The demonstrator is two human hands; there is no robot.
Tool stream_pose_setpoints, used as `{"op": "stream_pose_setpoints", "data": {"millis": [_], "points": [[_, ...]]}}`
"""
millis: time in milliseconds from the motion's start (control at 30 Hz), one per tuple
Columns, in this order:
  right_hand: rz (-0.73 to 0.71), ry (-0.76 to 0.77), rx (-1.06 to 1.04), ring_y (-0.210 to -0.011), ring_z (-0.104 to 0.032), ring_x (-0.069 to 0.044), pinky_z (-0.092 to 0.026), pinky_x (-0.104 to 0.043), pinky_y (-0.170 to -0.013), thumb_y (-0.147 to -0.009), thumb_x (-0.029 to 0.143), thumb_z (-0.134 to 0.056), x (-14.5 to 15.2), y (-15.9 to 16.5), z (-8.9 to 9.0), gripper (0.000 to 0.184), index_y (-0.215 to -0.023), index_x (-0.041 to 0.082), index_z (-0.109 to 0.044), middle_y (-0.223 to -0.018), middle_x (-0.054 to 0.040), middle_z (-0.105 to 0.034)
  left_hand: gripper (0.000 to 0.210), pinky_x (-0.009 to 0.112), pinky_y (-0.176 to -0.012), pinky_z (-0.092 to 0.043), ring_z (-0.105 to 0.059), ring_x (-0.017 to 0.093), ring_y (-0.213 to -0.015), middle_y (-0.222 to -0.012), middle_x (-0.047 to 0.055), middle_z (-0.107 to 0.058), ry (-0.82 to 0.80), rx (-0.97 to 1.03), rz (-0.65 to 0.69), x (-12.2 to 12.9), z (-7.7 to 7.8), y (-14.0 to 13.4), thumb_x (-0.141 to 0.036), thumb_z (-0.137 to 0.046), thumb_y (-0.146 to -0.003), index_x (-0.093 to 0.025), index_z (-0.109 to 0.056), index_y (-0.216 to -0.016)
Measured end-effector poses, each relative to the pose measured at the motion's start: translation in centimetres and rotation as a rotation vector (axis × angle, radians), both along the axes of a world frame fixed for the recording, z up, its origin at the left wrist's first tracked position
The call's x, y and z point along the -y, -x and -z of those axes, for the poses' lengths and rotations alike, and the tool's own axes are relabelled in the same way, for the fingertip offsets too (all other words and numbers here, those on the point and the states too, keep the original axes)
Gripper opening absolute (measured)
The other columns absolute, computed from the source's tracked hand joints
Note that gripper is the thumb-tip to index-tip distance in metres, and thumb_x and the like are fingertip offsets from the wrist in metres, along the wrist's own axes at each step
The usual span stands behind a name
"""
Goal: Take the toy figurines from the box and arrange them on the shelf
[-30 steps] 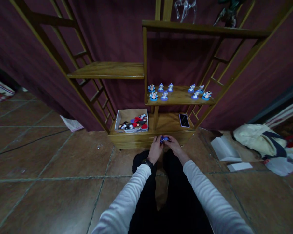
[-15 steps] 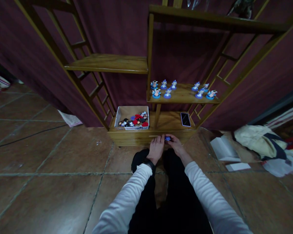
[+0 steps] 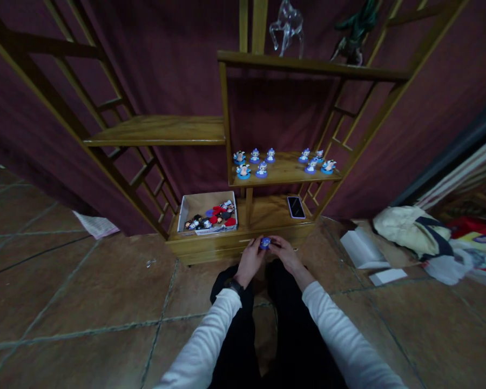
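Observation:
Between my two hands is a small purple-blue figurine (image 3: pixel 265 243), held in front of the cabinet's drawers. The fingers of my left hand (image 3: pixel 251 259) close on its left side. My right hand (image 3: pixel 285 253) grips it from the right with closed fingers. Similar figurines stand on the shelf above: a purple group at the left with a pink-and-blue figurine (image 3: pixel 243 171) beside it, and another group at the right, including a purple figurine (image 3: pixel 311 166). To the left of my hands, an open cardboard box (image 3: pixel 182 213) holds several red, black and white figures.
A phone (image 3: pixel 296 207) lies on the low board at the right. On the top shelf (image 3: pixel 308 64) stand a clear horse figure (image 3: pixel 287 27) and a dark green statue (image 3: pixel 356 35). White boxes (image 3: pixel 364 248) and a cream bag (image 3: pixel 409 229) lie on the floor at the right.
My view has tilted up and shifted right, bringing the top shelf's figures into sight. The figurine stays between my hands and more of it now shows.

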State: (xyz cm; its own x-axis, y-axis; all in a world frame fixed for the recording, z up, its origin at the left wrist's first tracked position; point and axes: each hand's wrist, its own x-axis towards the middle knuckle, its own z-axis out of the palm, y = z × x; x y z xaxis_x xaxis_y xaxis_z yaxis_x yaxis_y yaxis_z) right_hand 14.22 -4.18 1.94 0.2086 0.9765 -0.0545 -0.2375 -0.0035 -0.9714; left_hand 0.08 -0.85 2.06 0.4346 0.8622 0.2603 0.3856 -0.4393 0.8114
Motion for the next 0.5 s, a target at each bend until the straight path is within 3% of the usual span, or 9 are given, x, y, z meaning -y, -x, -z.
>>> {"op": "stream_pose_setpoints", "data": {"millis": [233,500], "points": [[-0.011,-0.002,-0.070,-0.084,-0.059,-0.019,-0.048,-0.033,-0.075,-0.060,0.041,-0.074,0.0,0.1,-0.3,0.035,-0.088,0.022,-0.064,-0.092,-0.0028,-0.065,0.047,0.033,-0.081,-0.047,-0.063,0.019,-0.084,-0.093,0.009,-0.069,0.573,0.559,0.085,-2.2,1.0,-0.5,-0.016,-0.073,-0.059,-0.016,-0.063,-0.105],[0.003,0.003,-0.019,-0.082,-0.060,-0.018,-0.049,-0.031,-0.071,-0.062,0.045,-0.071,-0.3,0.0,-0.6,0.038,-0.092,0.023,-0.064,-0.092,-0.0019,-0.065,0.045,0.030,-0.081,-0.044,-0.062,0.017,-0.083,-0.092,0.009,-0.069,0.848,0.782,0.145,-2.5,0.5,-0.4,-0.020,-0.078,-0.055,-0.012,-0.067,-0.098]]}}
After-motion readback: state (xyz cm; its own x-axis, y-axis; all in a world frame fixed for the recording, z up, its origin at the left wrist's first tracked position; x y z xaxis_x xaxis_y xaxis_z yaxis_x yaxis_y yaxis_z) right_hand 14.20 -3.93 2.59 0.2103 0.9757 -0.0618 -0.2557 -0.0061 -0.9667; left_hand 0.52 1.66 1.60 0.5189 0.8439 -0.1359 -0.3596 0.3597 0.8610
